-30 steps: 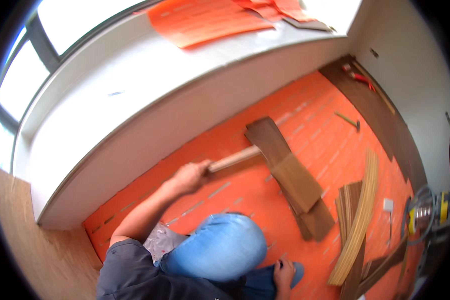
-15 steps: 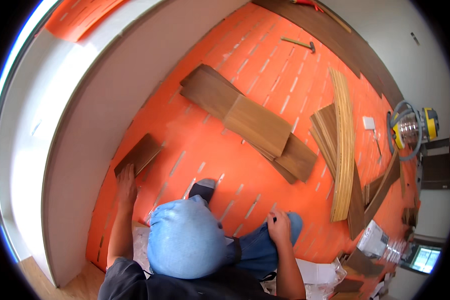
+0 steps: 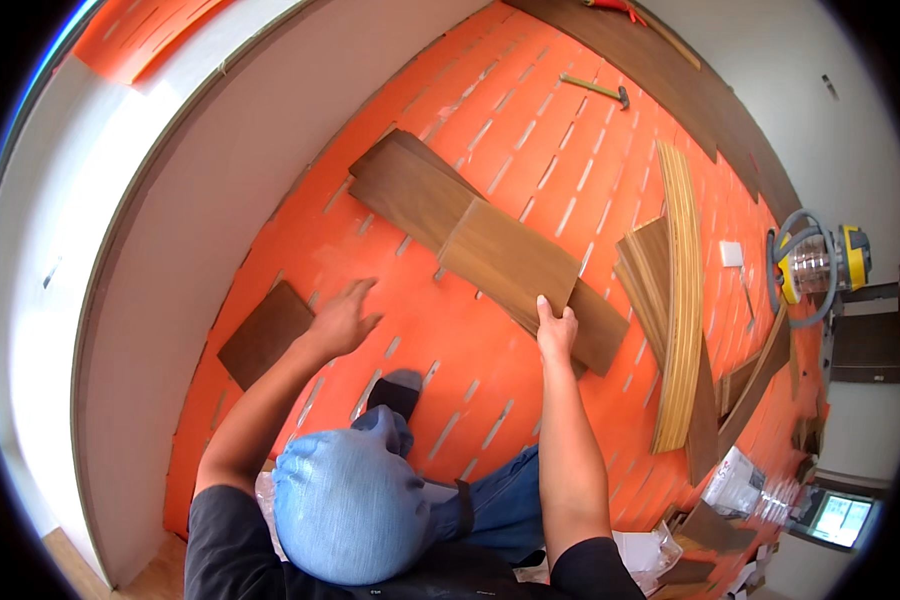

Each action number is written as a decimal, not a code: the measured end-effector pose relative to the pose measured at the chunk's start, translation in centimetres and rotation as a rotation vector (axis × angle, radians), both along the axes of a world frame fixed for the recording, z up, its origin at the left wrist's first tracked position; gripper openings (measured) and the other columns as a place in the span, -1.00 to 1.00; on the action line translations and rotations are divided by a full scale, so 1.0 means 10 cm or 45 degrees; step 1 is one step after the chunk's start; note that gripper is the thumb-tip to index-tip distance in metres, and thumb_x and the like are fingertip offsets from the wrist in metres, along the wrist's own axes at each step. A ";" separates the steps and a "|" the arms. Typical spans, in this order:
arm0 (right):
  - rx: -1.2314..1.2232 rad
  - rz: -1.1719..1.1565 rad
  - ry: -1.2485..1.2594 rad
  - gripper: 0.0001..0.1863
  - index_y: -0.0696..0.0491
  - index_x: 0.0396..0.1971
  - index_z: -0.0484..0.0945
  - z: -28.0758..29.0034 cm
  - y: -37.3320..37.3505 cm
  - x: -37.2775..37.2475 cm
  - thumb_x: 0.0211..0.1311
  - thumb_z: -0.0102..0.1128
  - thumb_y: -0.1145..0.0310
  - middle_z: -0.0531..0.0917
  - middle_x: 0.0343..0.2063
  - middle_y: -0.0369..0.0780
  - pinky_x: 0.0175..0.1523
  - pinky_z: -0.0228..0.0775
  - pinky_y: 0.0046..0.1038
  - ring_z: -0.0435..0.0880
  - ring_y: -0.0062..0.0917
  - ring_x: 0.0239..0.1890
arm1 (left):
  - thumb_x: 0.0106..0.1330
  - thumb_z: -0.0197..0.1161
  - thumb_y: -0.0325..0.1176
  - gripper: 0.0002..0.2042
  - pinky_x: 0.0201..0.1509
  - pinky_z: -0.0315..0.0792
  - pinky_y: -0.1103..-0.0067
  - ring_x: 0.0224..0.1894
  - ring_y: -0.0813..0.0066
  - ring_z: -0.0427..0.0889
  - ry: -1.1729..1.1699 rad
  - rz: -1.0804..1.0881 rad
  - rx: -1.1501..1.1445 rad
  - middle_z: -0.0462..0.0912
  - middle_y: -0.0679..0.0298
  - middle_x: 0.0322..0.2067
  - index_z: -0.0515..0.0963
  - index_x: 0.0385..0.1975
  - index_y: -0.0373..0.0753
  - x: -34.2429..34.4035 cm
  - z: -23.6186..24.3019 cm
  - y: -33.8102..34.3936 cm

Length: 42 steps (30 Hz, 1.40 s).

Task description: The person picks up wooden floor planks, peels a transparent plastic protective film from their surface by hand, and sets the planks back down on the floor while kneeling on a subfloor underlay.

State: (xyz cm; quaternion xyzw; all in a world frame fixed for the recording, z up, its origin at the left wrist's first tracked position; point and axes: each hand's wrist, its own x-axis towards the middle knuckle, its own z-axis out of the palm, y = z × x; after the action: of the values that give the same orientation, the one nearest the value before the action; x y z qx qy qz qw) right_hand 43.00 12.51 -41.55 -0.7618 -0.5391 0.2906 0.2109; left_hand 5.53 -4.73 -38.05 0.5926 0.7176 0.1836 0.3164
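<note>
My left hand (image 3: 342, 318) is open, fingers spread above the orange underlay (image 3: 390, 300), between a short dark board (image 3: 260, 335) and a stack of brown planks (image 3: 405, 195). My right hand (image 3: 557, 327) grips the near edge of the lighter brown plank (image 3: 510, 255) on top of that stack, thumb on its upper face. The short board lies by itself on the underlay, left of my left hand. My jeans-clad knee (image 3: 345, 505) and dark sock (image 3: 395, 397) are below.
At right lie striped plank backs (image 3: 678, 290), loose boards and packaging (image 3: 730, 480). A yellow-and-steel vacuum (image 3: 810, 265) stands by the right wall. A hammer (image 3: 595, 88) lies near laid dark flooring (image 3: 650, 60). A white ledge wall (image 3: 170, 290) bounds the left.
My left hand has left the short board, now lying nearer the wall, and moved right with fingers spread. My right hand has moved up from beside my leg onto the plank stack.
</note>
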 end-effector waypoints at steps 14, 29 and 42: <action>0.191 0.372 0.920 -0.61 0.20 0.09 0.43 0.73 -2.20 -0.23 0.38 0.36 0.49 0.65 0.07 -0.10 0.19 0.58 -0.30 0.70 -0.38 0.07 | 0.55 -0.13 0.38 -0.17 0.45 0.30 0.20 0.34 0.15 0.49 -1.575 0.607 -0.398 0.47 0.08 0.35 0.30 0.49 -0.27 0.49 -0.20 0.21; -0.048 0.096 1.130 -0.59 0.18 0.32 0.48 -0.23 -1.58 0.02 0.55 0.11 0.48 0.60 0.26 -0.12 0.21 0.52 -0.47 0.63 -0.43 0.22 | 0.29 0.29 -0.65 0.01 0.61 0.18 0.33 0.61 0.17 0.15 -1.995 0.544 -0.200 0.08 0.02 0.60 -0.21 0.66 -0.16 0.24 -0.54 -0.55; -0.381 0.232 0.760 -0.58 0.20 0.30 0.48 -0.94 -1.64 0.27 0.52 0.18 0.41 0.73 0.02 -0.22 0.16 0.55 -0.50 0.70 -0.60 0.03 | 0.47 0.28 -0.46 -0.34 0.43 0.40 0.40 0.32 0.34 0.53 -1.253 0.621 -0.297 0.53 0.09 0.30 0.17 0.53 -0.34 0.62 -1.08 -0.66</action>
State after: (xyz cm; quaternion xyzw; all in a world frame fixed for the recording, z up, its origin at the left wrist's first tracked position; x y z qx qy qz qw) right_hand 45.66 -3.90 -50.97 -0.6144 -0.4708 0.5941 0.2187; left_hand 11.69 -11.30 -48.86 0.2151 0.6173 0.4258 0.6256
